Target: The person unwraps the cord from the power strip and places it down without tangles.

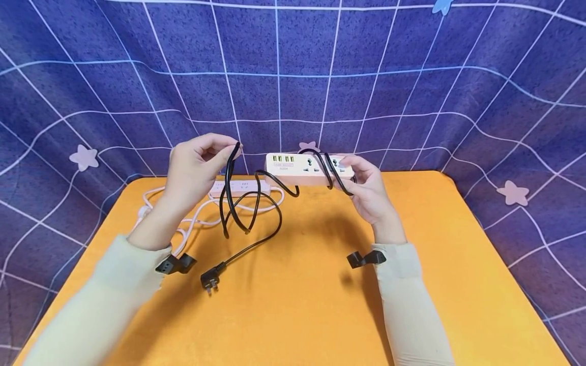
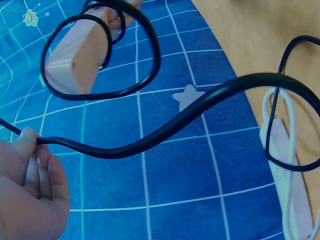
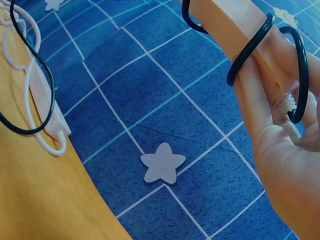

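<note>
My right hand [image 1: 370, 193] grips one end of a white power strip [image 1: 295, 175], raised over the table's far part. Its black cord [image 1: 229, 188] wraps around that end of the strip, with loops lying across the sockets. To the left, my left hand [image 1: 194, 165] pinches the cord between thumb and fingers, also in the air. Loose cord hangs below it in several bends. The black plug [image 1: 210, 278] dangles at the cord's end, prongs downward. In the right wrist view, the cord leaves the strip through a pale ribbed collar [image 3: 287, 103] beside my fingers.
A second white power strip [image 1: 240, 187] lies at the back left of the orange table [image 1: 293, 305], its white cord [image 1: 189, 226] in loose coils beside it. Behind the table hangs a blue curtain [image 1: 302, 96] with a white grid and stars.
</note>
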Available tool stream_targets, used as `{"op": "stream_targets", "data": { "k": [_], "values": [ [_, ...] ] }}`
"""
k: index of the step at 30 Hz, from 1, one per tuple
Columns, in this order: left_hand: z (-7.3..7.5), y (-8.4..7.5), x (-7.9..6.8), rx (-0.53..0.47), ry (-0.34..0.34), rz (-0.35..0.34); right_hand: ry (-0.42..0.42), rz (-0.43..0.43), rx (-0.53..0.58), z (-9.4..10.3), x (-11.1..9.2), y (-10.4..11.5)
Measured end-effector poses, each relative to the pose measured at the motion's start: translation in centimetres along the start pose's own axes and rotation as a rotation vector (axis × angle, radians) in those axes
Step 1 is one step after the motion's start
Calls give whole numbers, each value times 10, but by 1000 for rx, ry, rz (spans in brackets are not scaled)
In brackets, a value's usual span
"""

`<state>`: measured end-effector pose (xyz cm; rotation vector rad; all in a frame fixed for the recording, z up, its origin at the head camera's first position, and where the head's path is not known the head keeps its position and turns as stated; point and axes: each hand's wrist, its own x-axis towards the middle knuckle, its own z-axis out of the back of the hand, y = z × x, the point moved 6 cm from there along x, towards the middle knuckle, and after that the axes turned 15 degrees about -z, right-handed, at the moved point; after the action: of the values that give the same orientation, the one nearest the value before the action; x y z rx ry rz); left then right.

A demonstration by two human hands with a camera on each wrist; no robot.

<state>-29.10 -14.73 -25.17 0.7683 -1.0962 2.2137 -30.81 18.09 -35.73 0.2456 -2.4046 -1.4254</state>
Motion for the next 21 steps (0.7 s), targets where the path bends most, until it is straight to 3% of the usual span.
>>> {"op": "stream_targets", "data": {
  "k": [14, 21],
  "values": [
    [28, -33, 2, 47, -135, -114, -12, 7, -1, 0, 1, 2],
    [34, -42, -4, 62, -164, -155, -39, 4, 1, 1, 1, 2]
  ]
}}
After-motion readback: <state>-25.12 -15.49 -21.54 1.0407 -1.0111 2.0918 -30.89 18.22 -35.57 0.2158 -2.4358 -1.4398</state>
